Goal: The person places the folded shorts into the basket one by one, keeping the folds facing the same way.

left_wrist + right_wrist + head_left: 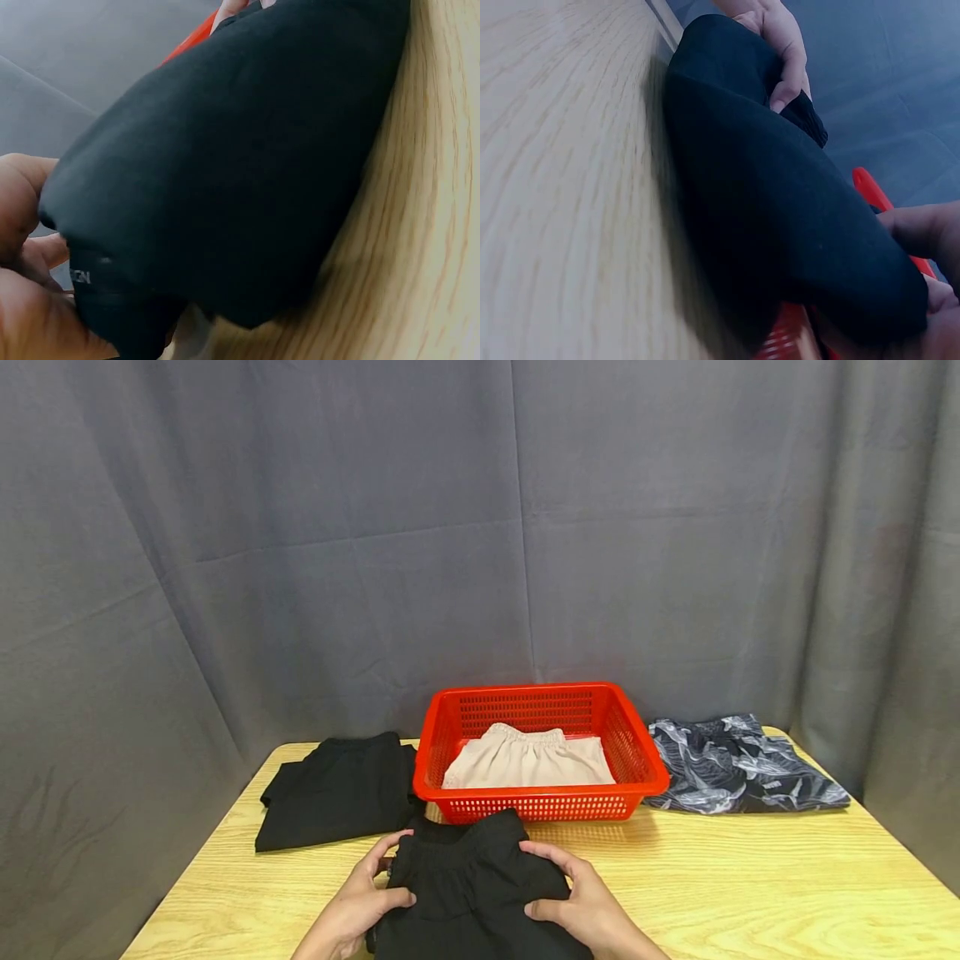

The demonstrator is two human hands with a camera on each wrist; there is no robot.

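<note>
A folded black garment [474,889] lies at the near edge of the wooden table [750,885], just in front of the red basket [648,772]. My left hand [369,893] grips its left side, thumb on top and fingers at the upper edge. My right hand [573,893] grips its right side the same way. In the left wrist view the black garment [232,165] fills the frame with my left hand [26,247] at its corner. In the right wrist view the black garment [780,217] stretches between my right hand [930,262] and the other hand.
The red basket holds a folded beige garment [528,760]. Another black garment [337,789] lies folded left of the basket. A grey patterned garment [738,764] lies to its right. A dark curtain [300,527] hangs behind the table.
</note>
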